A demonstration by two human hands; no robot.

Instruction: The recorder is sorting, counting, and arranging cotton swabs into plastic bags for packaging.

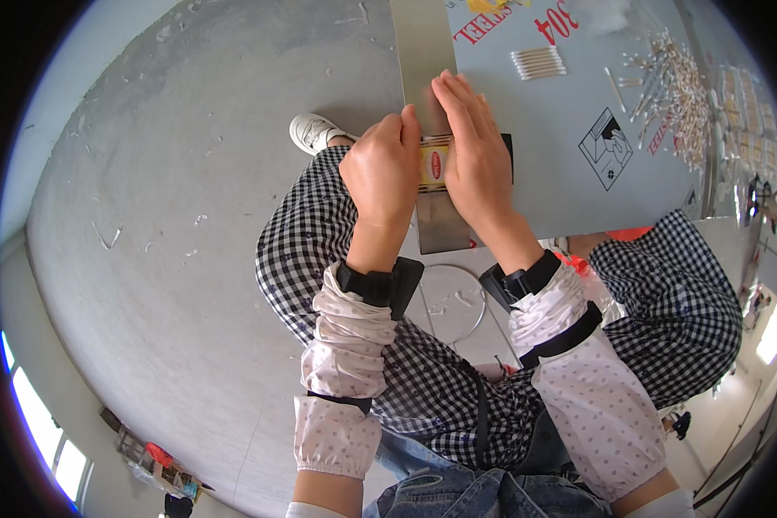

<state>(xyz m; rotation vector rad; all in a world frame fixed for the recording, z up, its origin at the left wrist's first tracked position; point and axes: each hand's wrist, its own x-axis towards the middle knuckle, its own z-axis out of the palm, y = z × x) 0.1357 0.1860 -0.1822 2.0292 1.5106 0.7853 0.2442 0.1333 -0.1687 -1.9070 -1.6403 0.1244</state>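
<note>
A small yellow box [434, 164] with a red oval on it lies at the left edge of the steel-topped table, between my hands. My left hand [382, 173] is closed, knuckles up, against the box's left end; what its curled fingers hold is hidden. My right hand [476, 160] stretches its fingers out straight and close together, its palm edge over the box's right part. Past that hand a dark edge [507, 157] shows, partly covered. A neat row of cotton swabs [539, 63] lies farther off on the table.
A loose heap of cotton swabs [678, 99] spreads over the table's [535, 207] right side, with small clear packs [747, 121] beyond. White cotton fluff [600, 15] and a yellow piece [485, 4] lie at the far edge. My checkered-clad knees flank the table corner.
</note>
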